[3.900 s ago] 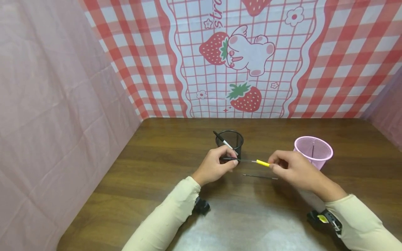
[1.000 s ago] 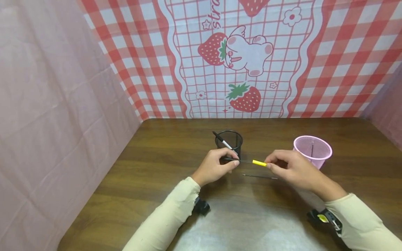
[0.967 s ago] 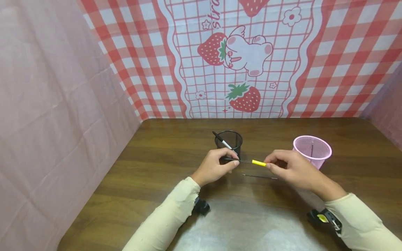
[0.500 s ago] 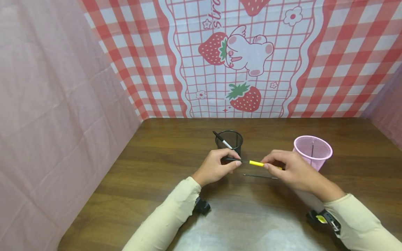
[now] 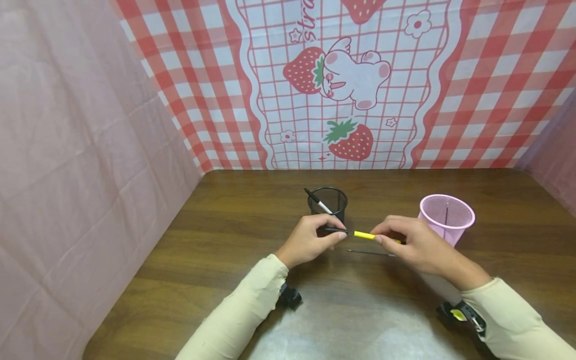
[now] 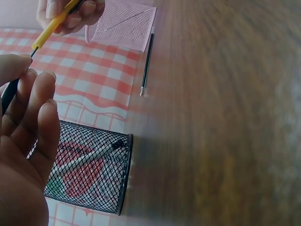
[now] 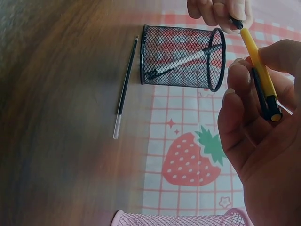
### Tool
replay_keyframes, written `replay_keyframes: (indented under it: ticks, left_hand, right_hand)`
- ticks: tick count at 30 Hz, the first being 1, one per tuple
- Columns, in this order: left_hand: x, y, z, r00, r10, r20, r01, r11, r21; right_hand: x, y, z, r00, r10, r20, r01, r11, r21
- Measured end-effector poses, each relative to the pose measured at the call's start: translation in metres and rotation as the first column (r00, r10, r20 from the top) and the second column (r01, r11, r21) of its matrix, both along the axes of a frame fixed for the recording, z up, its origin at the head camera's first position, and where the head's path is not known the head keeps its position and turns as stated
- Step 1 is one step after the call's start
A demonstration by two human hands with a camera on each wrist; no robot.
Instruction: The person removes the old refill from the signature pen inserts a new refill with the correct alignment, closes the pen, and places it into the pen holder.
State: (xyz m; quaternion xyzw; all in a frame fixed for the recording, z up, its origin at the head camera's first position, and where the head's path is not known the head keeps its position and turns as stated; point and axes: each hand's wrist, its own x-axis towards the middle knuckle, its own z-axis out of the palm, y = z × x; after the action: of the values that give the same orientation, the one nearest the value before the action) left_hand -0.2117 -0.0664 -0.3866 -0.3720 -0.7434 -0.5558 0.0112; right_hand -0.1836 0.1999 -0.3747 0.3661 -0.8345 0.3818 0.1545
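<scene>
Thumb and fingers of my left hand [image 5: 310, 235] pinch the black front section [image 6: 10, 94] of a ballpoint pen. From it a thin dark refill runs into the end of the yellow pen barrel [image 5: 363, 235], leaving only a short stretch exposed in the left wrist view. My right hand [image 5: 416, 247] grips that barrel, which has a black clip and a black end cap in the right wrist view. Both hands are above the table, close together. Below them lies a loose pen refill [image 7: 126, 80], dark with a clear tail and a metal tip.
Just beyond my left hand stands a black mesh pen cup [image 6: 94, 174] with a white marker [image 5: 321, 202] leaning inside. A pink mesh cup [image 5: 445, 231] holding a thin dark stick stands behind my right hand. A checked strawberry cloth [image 5: 351, 140] hangs behind the wooden table [image 5: 216, 220].
My right hand has moved left with the yellow barrel, toward my left hand. Less of the refill shows between them now. My left hand has barely moved.
</scene>
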Motion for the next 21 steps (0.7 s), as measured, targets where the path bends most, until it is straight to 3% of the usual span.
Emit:
replay_keyframes:
  ticks: [5,21]
  left_hand:
    - [-0.011,0.001,-0.016,1.000,-0.002,-0.007,0.002,1.000,-0.001]
    - [-0.013,0.001,-0.015,0.997,-0.041,-0.058,0.041,0.999,0.001]
  right_hand:
    - [0.001,-0.001,0.001,1.000,-0.001,-0.005,0.001,1.000,0.001]
    - [0.000,-0.005,-0.002,0.999,0.023,-0.033,-0.023,1.000,-0.002]
